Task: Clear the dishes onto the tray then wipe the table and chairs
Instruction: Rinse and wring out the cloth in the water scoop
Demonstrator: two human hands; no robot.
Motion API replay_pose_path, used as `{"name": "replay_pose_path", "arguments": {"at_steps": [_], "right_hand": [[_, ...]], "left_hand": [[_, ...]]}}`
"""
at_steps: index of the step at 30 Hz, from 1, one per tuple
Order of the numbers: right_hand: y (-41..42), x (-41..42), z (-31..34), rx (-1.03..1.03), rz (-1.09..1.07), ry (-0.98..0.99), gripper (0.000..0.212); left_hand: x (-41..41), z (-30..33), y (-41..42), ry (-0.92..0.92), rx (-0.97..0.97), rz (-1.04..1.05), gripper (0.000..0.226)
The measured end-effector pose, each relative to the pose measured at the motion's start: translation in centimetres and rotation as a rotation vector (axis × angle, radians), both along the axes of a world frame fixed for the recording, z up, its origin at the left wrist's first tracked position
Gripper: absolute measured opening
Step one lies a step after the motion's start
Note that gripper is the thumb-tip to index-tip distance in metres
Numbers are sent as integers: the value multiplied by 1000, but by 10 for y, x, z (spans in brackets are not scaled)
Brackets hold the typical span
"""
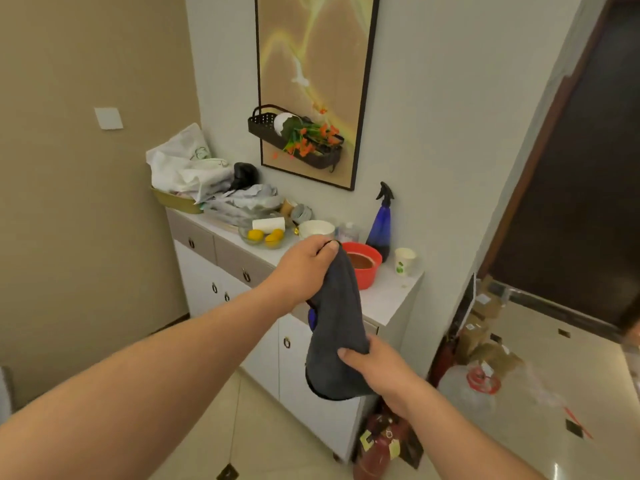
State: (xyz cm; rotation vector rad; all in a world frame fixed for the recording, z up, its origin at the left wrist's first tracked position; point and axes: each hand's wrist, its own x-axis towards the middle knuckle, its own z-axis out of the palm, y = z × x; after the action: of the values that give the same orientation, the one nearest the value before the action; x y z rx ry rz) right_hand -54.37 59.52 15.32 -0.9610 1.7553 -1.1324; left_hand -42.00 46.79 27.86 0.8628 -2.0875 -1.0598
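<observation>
A dark grey cloth hangs stretched between both my hands in front of a white sideboard. My left hand pinches its top corner up near the red bowl. My right hand grips the cloth's lower edge, lower and closer to me. A small patch of blue shows behind the cloth's left edge. No dining table, chairs or tray are in view.
The sideboard top holds a blue spray bottle, a paper cup, a white bowl, a glass dish of lemons and piled bags. Fire extinguishers stand on the floor by its right end. A dark doorway lies to the right.
</observation>
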Motion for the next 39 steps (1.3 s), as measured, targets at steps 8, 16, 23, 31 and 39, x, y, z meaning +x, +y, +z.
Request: {"name": "replay_pose_path", "arguments": {"at_steps": [8,16,23,31,39], "right_hand": [[-161,-153,60,-365,-333,-502,39],[-291,-247,63,-140,-165,-284,18],[-340,-285,30,207,217,728,23],[-370,-286,-3,431,583,817,27],[-381,-284,-47,482,572,977,44]], "left_hand": [[-112,6,-141,-25,-97,131,17],[-196,-40,-228,-642,-228,61,26],[-243,-87,-274,-1071,-339,-76,27],[-283,-134,-310,-1340,-509,-436,29],[-307,-140,-305,-1635,-522,-581,41]]}}
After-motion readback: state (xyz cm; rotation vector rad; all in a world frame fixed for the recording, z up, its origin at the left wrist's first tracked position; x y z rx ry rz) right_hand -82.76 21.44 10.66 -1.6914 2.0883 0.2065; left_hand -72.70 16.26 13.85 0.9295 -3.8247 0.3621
